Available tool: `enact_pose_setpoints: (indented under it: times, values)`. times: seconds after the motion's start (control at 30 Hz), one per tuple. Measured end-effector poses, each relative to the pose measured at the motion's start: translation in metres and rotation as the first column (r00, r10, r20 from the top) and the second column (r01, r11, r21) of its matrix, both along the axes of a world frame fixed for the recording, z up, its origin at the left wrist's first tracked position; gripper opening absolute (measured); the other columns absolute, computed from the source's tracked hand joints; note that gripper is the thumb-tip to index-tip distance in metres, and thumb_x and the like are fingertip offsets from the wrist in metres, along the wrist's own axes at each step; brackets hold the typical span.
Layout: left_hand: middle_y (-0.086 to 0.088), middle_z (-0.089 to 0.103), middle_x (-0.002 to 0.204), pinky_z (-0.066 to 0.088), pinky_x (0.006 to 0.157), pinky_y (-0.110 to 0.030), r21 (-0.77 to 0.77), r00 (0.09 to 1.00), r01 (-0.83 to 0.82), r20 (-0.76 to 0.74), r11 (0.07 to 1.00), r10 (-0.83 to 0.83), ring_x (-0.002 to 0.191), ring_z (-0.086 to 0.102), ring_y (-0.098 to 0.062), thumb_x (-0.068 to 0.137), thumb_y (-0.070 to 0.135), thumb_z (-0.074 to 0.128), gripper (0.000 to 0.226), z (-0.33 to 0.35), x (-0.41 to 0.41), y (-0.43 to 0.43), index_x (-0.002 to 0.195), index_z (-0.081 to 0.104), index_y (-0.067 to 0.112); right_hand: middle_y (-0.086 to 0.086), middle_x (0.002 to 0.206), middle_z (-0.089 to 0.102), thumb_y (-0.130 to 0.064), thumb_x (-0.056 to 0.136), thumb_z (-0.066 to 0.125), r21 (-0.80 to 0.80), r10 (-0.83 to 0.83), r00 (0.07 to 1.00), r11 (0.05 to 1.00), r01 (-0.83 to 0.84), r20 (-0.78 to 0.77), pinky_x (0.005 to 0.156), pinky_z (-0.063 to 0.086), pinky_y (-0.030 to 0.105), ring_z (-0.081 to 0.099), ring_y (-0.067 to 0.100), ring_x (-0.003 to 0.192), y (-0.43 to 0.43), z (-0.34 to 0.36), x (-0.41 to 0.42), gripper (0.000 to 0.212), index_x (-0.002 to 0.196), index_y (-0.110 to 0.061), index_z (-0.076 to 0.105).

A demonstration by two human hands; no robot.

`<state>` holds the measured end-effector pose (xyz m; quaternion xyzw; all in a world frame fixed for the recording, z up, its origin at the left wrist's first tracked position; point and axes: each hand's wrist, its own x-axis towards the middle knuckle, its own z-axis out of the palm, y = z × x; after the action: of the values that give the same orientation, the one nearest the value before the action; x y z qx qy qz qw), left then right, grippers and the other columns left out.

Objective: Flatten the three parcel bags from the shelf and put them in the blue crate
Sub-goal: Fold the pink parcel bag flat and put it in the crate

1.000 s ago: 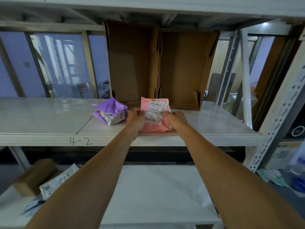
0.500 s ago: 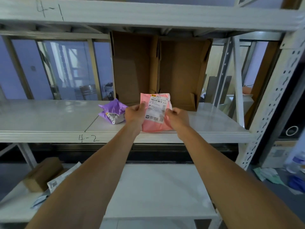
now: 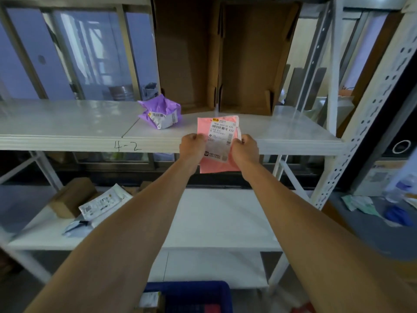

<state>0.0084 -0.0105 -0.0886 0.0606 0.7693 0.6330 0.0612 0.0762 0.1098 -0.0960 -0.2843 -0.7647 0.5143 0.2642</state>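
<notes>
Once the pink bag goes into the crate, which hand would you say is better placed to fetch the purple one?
Left, probably. The left hand grips the pink bag on the side nearer the purple bag, which lies up and left on the shelf; the right hand would cross over.

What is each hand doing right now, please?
Left hand: closed on the left edge of the flat pink plastic parcel bag.
Right hand: closed on its right edge.

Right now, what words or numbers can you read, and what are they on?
"4-2": handwritten on the shelf edge.
"E23": on the pink parcel bag label, held in both hands.
Label's other lines: too small to read surely.
Purple parcel bag label: barcodes, text unreadable.
</notes>
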Motion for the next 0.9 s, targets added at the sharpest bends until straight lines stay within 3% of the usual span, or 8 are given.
enact_pose_setpoints:
  times: [0.03, 0.17, 0.37, 0.5, 0.63, 0.77, 0.9]
  values:
    - [-0.01, 0.075, 0.097, 0.056, 0.079, -0.035, 0.004, 1.0, -0.005, 0.012, 1.0, 0.005, 0.093, 0.071, -0.026, 0.099, 0.027, 0.05, 0.029, -0.004, 0.004, -0.001, 0.106, 0.07, 0.008, 0.005, 0.118, 0.07, -0.02, 0.102, 0.043, -0.006, 0.006, 1.0, 1.0, -0.006, 0.007, 0.058, 0.055, 0.024, 0.067, 0.019, 0.088, -0.002, -0.005, 0.004, 0.022, 0.117, -0.015, 0.059]
    - [-0.012, 0.065, 0.08, 0.042, 0.063, -0.032, -0.032, 1.0, -0.014, 0.018, 0.999, 0.015, 0.075, 0.058, -0.026, 0.092, 0.016, 0.05, 0.019, -0.029, 0.018, -0.009, 0.084, 0.065, 0.01, 0.004, 0.115, 0.07, -0.011, 0.099, 0.044, -0.059, 0.056, 0.998, 0.997, -0.055, 0.024, 0.061, 0.052, 0.022, 0.066, 0.02, 0.094, -0.011, -0.03, 0.023, 0.025, 0.115, -0.011, 0.064]
    - [-0.005, 0.068, 0.084, 0.043, 0.062, -0.031, -0.076, 0.993, 0.009, 0.115, 0.997, 0.0, 0.076, 0.06, -0.02, 0.097, 0.018, 0.05, 0.02, -0.094, 0.039, -0.023, 0.092, 0.068, 0.011, -0.001, 0.095, 0.067, -0.013, 0.097, 0.048, -0.079, 0.082, 0.985, 0.994, -0.071, 0.149, 0.054, 0.04, 0.022, 0.06, 0.012, 0.079, -0.015, -0.089, 0.042, 0.02, 0.103, -0.015, 0.067]
    - [-0.005, 0.071, 0.084, 0.045, 0.067, -0.033, -0.098, 0.982, -0.006, 0.189, 0.995, 0.024, 0.079, 0.065, -0.025, 0.094, 0.017, 0.048, 0.021, -0.138, 0.044, -0.029, 0.083, 0.066, 0.014, 0.003, 0.091, 0.068, -0.014, 0.096, 0.05, -0.075, 0.108, 0.966, 0.993, -0.092, 0.237, 0.063, 0.045, 0.027, 0.064, 0.021, 0.086, -0.016, -0.134, 0.047, 0.017, 0.086, -0.013, 0.064]
    - [-0.005, 0.074, 0.094, 0.049, 0.064, -0.032, -0.153, 0.974, 0.001, 0.222, 0.988, 0.034, 0.083, 0.068, -0.022, 0.097, 0.019, 0.043, 0.028, -0.17, 0.048, -0.031, 0.1, 0.07, 0.014, 0.0, 0.097, 0.07, -0.014, 0.097, 0.049, -0.107, 0.133, 0.95, 0.989, -0.106, 0.283, 0.07, 0.054, 0.031, 0.066, 0.02, 0.089, -0.02, -0.165, 0.055, 0.022, 0.101, -0.016, 0.07]
    - [-0.004, 0.073, 0.092, 0.058, 0.08, -0.039, -0.188, 0.962, 0.015, 0.27, 0.982, 0.037, 0.086, 0.07, -0.025, 0.096, 0.019, 0.041, 0.03, -0.194, 0.051, -0.033, 0.104, 0.069, 0.013, 0.0, 0.088, 0.069, -0.013, 0.095, 0.051, -0.163, 0.16, 0.934, 0.98, -0.113, 0.319, 0.063, 0.051, 0.027, 0.066, 0.018, 0.082, -0.022, -0.189, 0.062, 0.019, 0.089, -0.016, 0.068]
    - [-0.005, 0.072, 0.096, 0.057, 0.076, -0.038, -0.198, 0.948, 0.047, 0.318, 0.979, 0.019, 0.088, 0.069, -0.025, 0.097, 0.023, 0.042, 0.027, -0.217, 0.053, -0.038, 0.106, 0.066, 0.014, 0.007, 0.08, 0.068, -0.008, 0.085, 0.049, -0.206, 0.157, 0.933, 0.974, -0.092, 0.325, 0.056, 0.038, 0.031, 0.059, 0.021, 0.071, -0.023, -0.21, 0.061, 0.018, 0.072, -0.014, 0.059]
